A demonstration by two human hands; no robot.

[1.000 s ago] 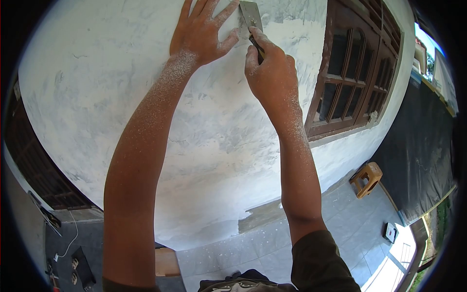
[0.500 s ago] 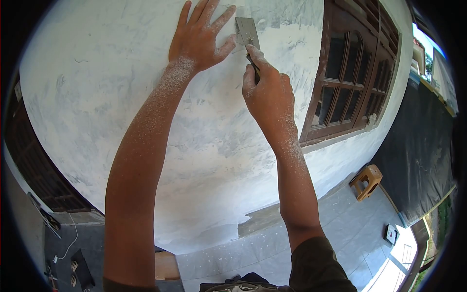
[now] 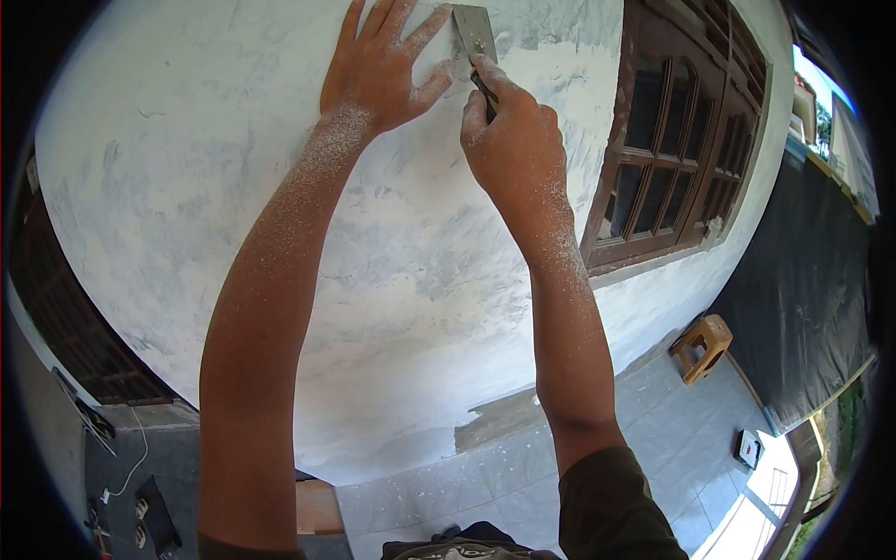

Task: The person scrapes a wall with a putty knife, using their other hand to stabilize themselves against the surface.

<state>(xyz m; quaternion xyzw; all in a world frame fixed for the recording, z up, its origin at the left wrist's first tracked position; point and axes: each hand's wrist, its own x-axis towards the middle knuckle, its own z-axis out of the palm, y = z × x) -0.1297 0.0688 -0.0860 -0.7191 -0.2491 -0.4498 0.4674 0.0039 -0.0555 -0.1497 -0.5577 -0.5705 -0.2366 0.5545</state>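
Observation:
My right hand (image 3: 515, 133) grips the dark handle of a putty knife (image 3: 476, 33), its wide metal blade pointing up along the wall. A small lump of pale material sits on the blade near the handle. My left hand (image 3: 381, 75) lies with fingers spread against the white, patchily skimmed wall (image 3: 420, 233), to the left of the blade and apart from it. White dust coats both hands and forearms. The tips of some left fingers are cut off by the top edge of the view.
A brown wooden window (image 3: 667, 140) is set in the wall at right. On the tiled floor (image 3: 644, 439) stand a tan stool (image 3: 702, 348) and a small white-and-black object (image 3: 748, 449). Dark sheeting (image 3: 803, 280) hangs at far right. A white cable (image 3: 140, 457) and sandals (image 3: 142, 523) lie lower left.
My right hand has pushed the putty knife upward along the wall. My left hand stays spread in nearly the same place.

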